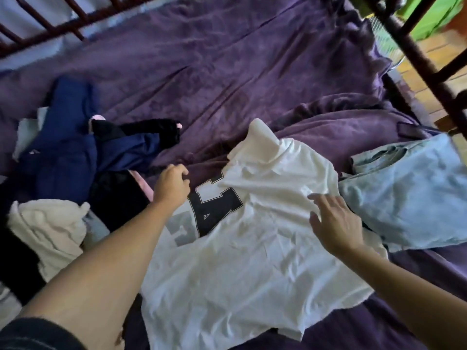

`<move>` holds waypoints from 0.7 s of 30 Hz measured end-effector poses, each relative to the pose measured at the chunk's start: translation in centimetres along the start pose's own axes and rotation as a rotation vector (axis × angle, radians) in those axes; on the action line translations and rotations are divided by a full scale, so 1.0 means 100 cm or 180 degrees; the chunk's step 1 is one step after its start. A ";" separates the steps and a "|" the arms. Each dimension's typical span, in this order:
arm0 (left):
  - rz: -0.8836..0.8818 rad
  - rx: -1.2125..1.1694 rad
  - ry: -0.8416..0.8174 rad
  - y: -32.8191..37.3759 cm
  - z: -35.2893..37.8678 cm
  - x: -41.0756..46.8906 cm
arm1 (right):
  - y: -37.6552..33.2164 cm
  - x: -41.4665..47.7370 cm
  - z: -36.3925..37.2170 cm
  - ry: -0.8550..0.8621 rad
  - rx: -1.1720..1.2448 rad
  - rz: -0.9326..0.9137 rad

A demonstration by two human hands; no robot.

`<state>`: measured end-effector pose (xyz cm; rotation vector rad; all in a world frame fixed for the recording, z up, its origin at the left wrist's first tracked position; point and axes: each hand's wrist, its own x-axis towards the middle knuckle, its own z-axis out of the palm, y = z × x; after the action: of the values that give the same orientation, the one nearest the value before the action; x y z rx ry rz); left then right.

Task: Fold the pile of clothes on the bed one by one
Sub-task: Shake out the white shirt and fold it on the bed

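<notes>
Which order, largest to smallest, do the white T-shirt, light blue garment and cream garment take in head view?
1. white T-shirt
2. light blue garment, cut by the frame edge
3. cream garment, partly behind the left arm

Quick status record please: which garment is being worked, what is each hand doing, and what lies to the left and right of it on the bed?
garment in work: white T-shirt with dark letters, spread on the purple sheet, top part folded over
left hand: fingers curled at the shirt's left edge; grip unclear
right hand: flat on the shirt, fingers spread
to the left: navy garment, cream garment, both crumpled
to the right: light blue garment, against the shirt's edge
</notes>
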<state>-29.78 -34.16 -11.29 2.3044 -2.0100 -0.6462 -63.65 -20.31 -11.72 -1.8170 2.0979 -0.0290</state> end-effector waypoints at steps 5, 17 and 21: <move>-0.0685 0.0353 -0.0341 -0.104 0.007 -0.022 | -0.082 0.109 0.009 -0.0072 0.0106 -0.0659; -0.0674 0.0388 -0.0565 -0.187 0.053 -0.024 | -0.133 0.244 0.036 -0.0192 -0.0537 0.0041; -0.0966 -0.0370 0.0198 -0.187 0.021 0.011 | -0.137 0.266 0.006 0.0585 -0.0086 0.0209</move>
<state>-12.68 -31.44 -18.67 2.5452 -1.5653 -0.6729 -53.18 -48.14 -15.66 -1.8211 2.2924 -0.1572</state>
